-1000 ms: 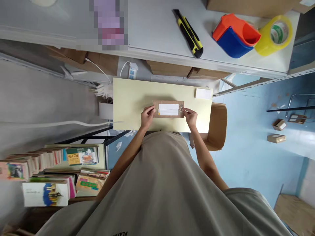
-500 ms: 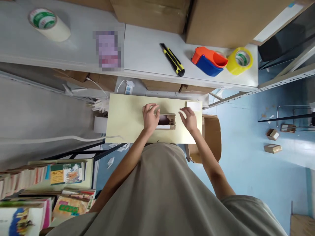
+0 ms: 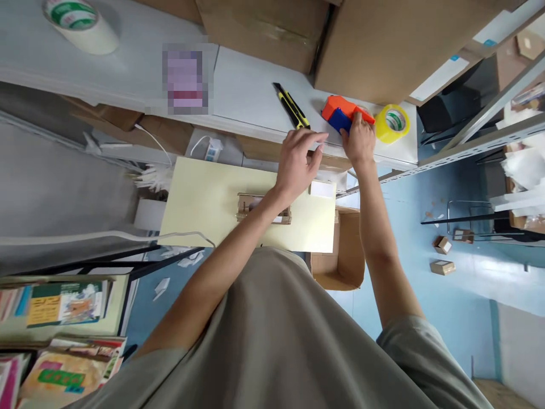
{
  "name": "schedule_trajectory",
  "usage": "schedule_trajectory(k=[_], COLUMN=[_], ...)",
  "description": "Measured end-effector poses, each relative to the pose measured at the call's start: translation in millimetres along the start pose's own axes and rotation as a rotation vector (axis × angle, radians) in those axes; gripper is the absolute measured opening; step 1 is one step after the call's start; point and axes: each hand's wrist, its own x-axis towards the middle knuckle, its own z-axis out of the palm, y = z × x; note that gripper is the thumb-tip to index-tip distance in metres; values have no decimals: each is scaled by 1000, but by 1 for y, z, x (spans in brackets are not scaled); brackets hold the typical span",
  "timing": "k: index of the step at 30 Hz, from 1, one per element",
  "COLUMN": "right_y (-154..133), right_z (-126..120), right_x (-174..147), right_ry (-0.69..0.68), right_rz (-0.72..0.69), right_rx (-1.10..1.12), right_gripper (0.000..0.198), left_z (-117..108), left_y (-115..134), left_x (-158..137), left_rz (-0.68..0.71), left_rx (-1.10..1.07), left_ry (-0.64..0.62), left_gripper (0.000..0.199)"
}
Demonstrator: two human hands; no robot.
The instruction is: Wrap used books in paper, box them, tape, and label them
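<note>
On the grey shelf, my right hand has its fingers closed on an orange and blue tape dispenser. My left hand is raised in front of the shelf edge, fingers apart and nothing in them. Just beyond its fingertips lies a yellow and black utility knife, its handle end partly covered by that hand. Below, on the pale yellow table, sits a small open cardboard box, partly hidden by my left forearm.
A roll of yellow tape stands right of the dispenser. A white tape roll is at the shelf's far left. Large cartons line the back. A white label lies on the table; an open carton stands beside it.
Both hands have left the small box and reached forward to the shelf. My right hand has taken hold of the tape dispenser. The view has shifted to the right.
</note>
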Motion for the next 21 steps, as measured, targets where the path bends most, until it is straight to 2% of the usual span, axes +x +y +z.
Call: schedule_trajectory(k=[3, 7, 9, 12, 15, 18, 21], right_y=[-12, -50, -76, -117, -149, -169, -182], right_z=[-5, -14, -11, 4, 19, 28, 32], right_x=[-30, -113, -157, -207, -233, -243, -248], right_ry=[56, 109, 53, -115, -258, -333, -372], right_rz=[45, 55, 49, 113, 179, 189, 185], right_rx=[102, 396, 605, 931, 1097, 1126, 1107], right_gripper=[77, 61, 61, 58, 56, 56, 58], left_z=[-11, -28, -33, -40, -50, -65, -84], left_y=[-4, -10, -12, -15, -18, -19, -17], left_x=[-28, -83, -111, -146, -168, -179, -186], left_rz=[-64, -218, -308, -423, -487, -499, -472], left_rx=[-20, -122, -206, -292, -288, -255, -216], left_ry=[5, -4, -17, -19, 20, 61, 42], left_gripper=[22, 23, 23, 28, 36, 39, 37])
